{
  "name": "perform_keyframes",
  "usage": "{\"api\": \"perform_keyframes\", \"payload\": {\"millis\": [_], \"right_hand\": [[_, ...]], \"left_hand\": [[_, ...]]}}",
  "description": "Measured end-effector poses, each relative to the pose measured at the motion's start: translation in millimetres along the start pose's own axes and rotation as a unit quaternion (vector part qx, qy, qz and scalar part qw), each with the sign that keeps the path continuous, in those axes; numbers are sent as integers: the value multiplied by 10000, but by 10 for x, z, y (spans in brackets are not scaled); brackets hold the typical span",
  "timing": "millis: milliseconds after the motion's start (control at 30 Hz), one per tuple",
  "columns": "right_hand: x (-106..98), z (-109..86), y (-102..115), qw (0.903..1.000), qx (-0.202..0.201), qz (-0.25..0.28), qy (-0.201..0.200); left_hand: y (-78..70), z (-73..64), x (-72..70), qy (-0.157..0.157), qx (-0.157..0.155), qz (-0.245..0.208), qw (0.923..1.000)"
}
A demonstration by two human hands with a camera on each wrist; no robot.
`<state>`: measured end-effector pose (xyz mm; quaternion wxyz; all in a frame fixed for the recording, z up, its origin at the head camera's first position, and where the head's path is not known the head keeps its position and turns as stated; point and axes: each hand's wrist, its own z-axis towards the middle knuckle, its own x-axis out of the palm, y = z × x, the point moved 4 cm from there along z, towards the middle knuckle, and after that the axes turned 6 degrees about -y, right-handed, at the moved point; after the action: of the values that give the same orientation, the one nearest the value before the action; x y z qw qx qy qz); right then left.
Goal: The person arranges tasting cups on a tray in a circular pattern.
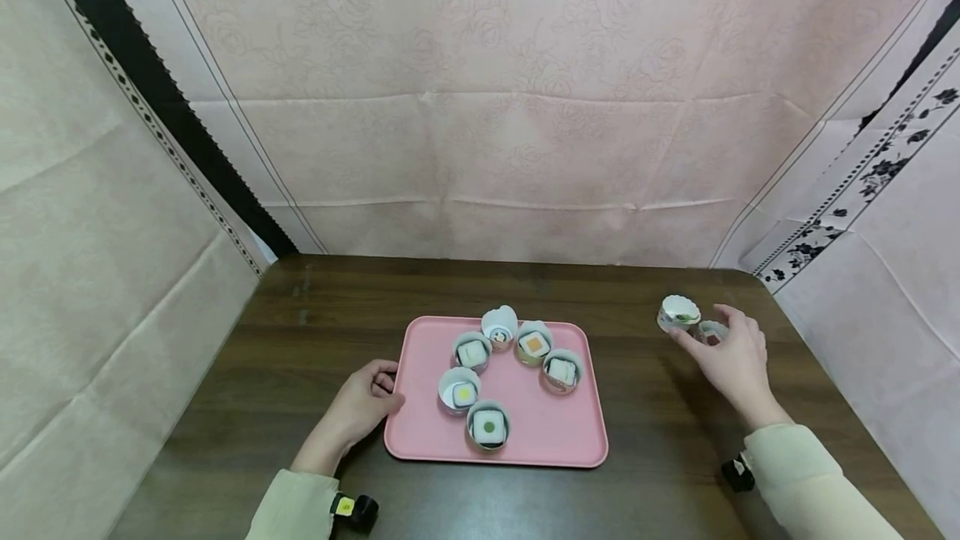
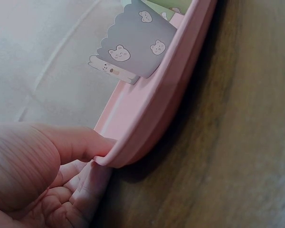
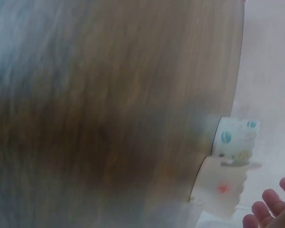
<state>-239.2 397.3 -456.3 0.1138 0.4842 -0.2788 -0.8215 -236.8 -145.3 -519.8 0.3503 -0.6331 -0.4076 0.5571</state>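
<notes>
My left hand (image 1: 360, 407) pinches the left rim of a pink tray (image 1: 551, 432), thumb on top and fingers beneath, as the left wrist view shows. Several scalloped paper cups stand on the tray, among them a grey cup with bear faces (image 2: 137, 40). Small white square pieces lie in these cups; one piece (image 1: 489, 427) has a green dot. At the table's right side, my right hand (image 1: 738, 365) hovers by two more paper cups, thumb and fingers spread around the nearer cup (image 3: 218, 185). Behind it is a white cup with coloured spots (image 3: 235, 137), something green inside.
The brown wooden table (image 1: 637, 482) has rounded far corners. A pale cloth (image 1: 480, 148) hangs behind it, with more cloth (image 1: 97, 273) along the left and right sides. Each wrist wears a small black camera.
</notes>
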Motion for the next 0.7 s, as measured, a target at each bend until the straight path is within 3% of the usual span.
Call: {"api": "perform_keyframes", "payload": {"millis": [300, 700], "right_hand": [[38, 40, -231, 9970, 504, -336, 484], [73, 30, -355, 9946, 660, -356, 711]], "left_hand": [[-13, 1, -2, -25, -41, -22, 10000], [-3, 6, -1, -9, -26, -79, 10000]]}}
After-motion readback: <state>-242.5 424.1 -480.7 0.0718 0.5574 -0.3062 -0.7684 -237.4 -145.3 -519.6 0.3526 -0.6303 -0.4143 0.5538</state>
